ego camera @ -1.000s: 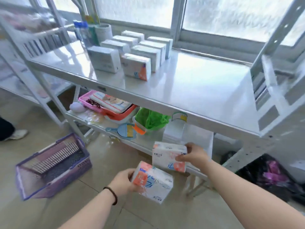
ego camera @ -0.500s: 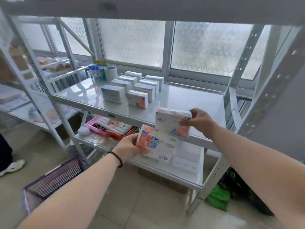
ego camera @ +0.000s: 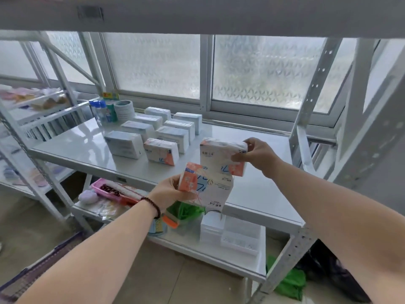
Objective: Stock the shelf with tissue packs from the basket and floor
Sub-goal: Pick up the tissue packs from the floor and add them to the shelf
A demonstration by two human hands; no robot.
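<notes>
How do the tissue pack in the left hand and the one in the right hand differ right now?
The left-hand pack is held lower, at the shelf's front edge; the right-hand pack is higher, over the shelf. The left one tilts; the right one is nearly level. Both are white with orange panels.

Print shows on the tissue packs, but none of it can be read.

The white-and-orange plastic-wrapped tissue pack (ego camera: 221, 157) at frame centre carries a small dark line of characters near its upper left corner, too blurred to make out. The second white-and-orange tissue pack (ego camera: 206, 186) just below it bears a blue brand mark on its top edge and dark print at its lower right, also illegible.
</notes>
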